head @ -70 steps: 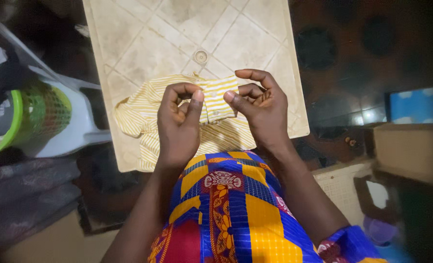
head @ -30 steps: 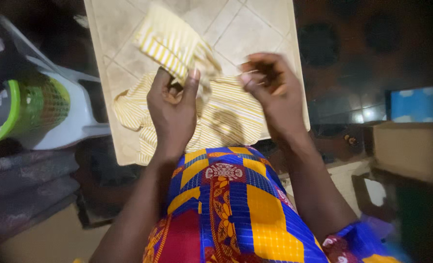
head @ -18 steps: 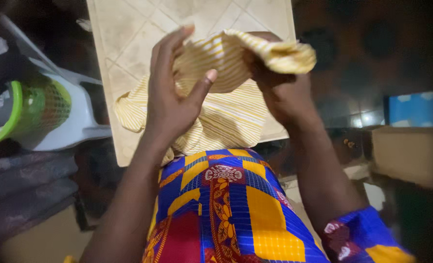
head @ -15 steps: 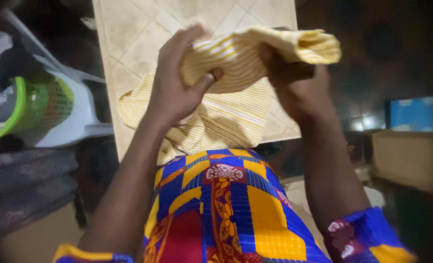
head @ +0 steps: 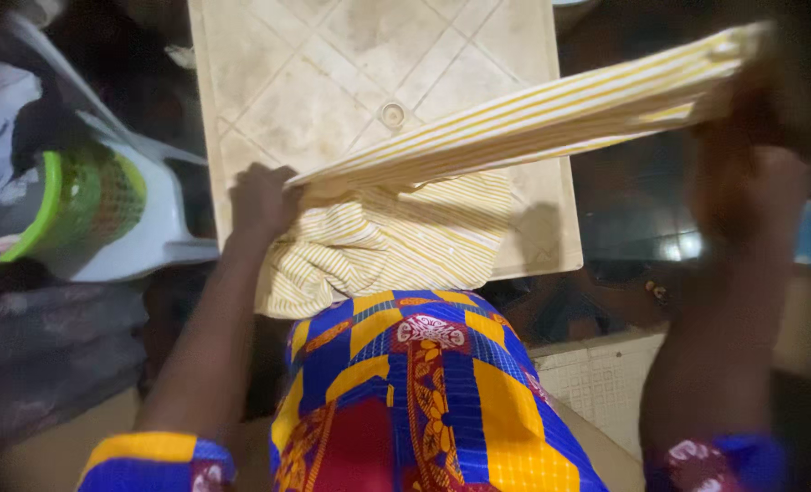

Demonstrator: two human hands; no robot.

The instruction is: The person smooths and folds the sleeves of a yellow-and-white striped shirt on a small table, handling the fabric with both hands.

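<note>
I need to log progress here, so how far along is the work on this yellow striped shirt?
Done: the yellow striped shirt is spread partly over the beige tiled board. In hand: the left hand pins one end at the board's left edge while the right hand, blurred, pulls the other end up and out, stretching it taut. Left: no neat fold shows yet; the lower part lies bunched.

we look down on a cream plastic table top (head: 333, 73) with a diamond pattern, stained in places. to the left stand a white plastic chair (head: 141, 246) and a green mesh basket (head: 77, 200). the floor (head: 624, 200) is dark and glossy; light is dim.
</note>
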